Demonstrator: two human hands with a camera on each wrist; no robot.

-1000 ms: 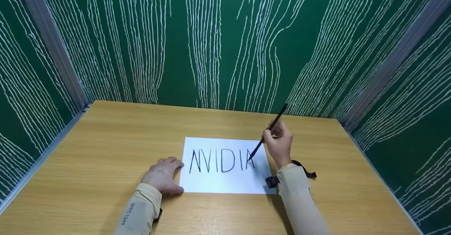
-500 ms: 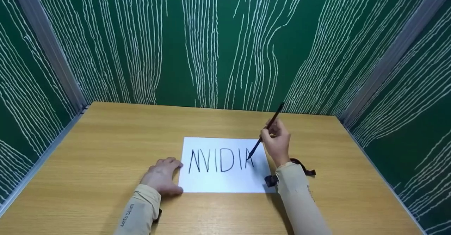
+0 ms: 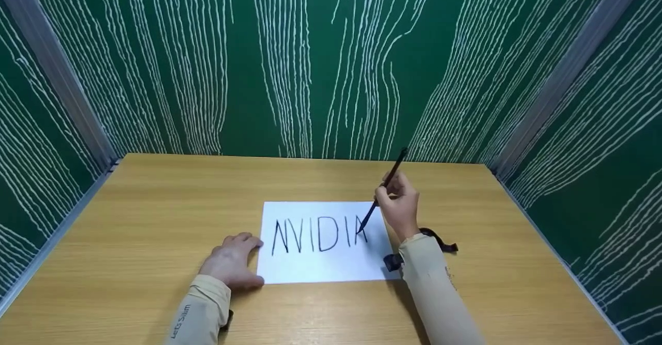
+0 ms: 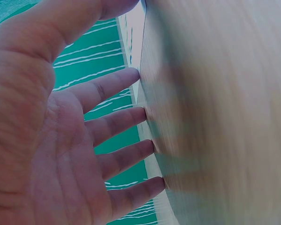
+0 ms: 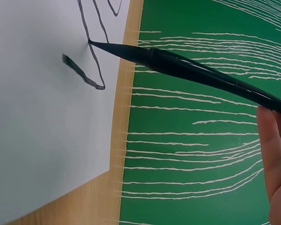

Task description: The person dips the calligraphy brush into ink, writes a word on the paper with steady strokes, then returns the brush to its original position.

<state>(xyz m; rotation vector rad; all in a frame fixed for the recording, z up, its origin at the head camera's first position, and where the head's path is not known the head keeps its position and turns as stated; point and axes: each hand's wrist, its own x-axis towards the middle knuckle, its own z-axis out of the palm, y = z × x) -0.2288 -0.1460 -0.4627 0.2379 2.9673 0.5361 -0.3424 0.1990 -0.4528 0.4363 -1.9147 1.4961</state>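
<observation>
A white paper sheet (image 3: 320,267) lies on the table with black brushed letters (image 3: 327,234) reading "NVIDIA". My right hand (image 3: 401,205) pinches a slim black brush (image 3: 385,182) at mid-handle, back end slanting up and away. In the right wrist view the brush's pointed tip meets the left leg of the A, and some of the holding fingers (image 5: 274,154) show at the right edge. My left hand (image 3: 230,260) is spread at the sheet's left edge, thumb at the near corner. Seen from the left wrist, its fingers (image 4: 124,119) reach out straight, tips against the surface.
The wooden table (image 3: 155,221) runs back to a green wall (image 3: 243,76) with white wavy lines. Grey posts (image 3: 57,65) stand at both rear corners. A black strap (image 3: 439,241) circles the right wrist.
The head view has swung slightly, so paper, hands and wall all sit further left. The brush handle has tipped a little more upright, its tip staying by the A's left leg.
</observation>
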